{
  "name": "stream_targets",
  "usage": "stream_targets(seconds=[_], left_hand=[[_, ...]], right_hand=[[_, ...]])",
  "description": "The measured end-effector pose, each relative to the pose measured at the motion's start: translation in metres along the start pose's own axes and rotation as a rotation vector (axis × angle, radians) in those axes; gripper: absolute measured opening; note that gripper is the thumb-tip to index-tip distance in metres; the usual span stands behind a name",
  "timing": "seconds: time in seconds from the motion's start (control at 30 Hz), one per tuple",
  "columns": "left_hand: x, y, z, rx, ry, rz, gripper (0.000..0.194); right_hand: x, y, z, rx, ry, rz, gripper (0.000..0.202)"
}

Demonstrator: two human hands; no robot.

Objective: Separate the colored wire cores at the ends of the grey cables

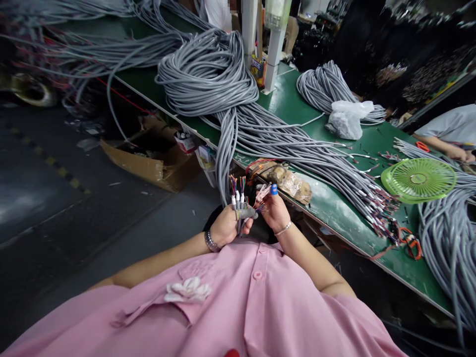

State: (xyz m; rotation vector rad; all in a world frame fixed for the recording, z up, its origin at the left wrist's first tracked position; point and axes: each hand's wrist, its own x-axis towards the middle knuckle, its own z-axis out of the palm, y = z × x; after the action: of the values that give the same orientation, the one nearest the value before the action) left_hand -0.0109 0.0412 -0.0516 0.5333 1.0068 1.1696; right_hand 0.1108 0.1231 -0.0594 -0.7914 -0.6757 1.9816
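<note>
My left hand (225,225), a grey cover on one finger, is closed around several grey cables (238,210). Their ends point upward, with white bands below fanned-out thin coloured wires (242,184). Beside it, my right hand (277,214) has a blue wrap (274,190) on one fingertip. Its fingers are pinched at a small pinkish piece (263,192) among thin wires; the exact kind of that piece is unclear. From the held ends, a thick strand of cable (226,148) runs up to the large coil (208,74) on the green table (323,198).
Many cut cables (297,153) lie across the table, near a taped bundle (292,183). Further right are a green fan cover (418,179), orange-handled scissors (411,243) and a plastic bag (347,119). A cardboard box (148,163) stands below; another person's arm (442,146) shows at right.
</note>
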Motion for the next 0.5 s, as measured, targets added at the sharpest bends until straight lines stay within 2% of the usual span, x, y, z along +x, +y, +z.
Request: stream_targets(seconds=[0.23,0.5], left_hand=[[0.0029,0.0001,0.0007,0.015,-0.012,-0.011,0.019],[0.0041,0.0000,0.0016,0.054,-0.020,-0.004,0.020]], right_hand=[[0.0037,0.0023,0.0041,-0.065,0.075,-0.103,0.039],[0.0023,0.0023,0.0038,-0.007,0.047,-0.083,0.039]])
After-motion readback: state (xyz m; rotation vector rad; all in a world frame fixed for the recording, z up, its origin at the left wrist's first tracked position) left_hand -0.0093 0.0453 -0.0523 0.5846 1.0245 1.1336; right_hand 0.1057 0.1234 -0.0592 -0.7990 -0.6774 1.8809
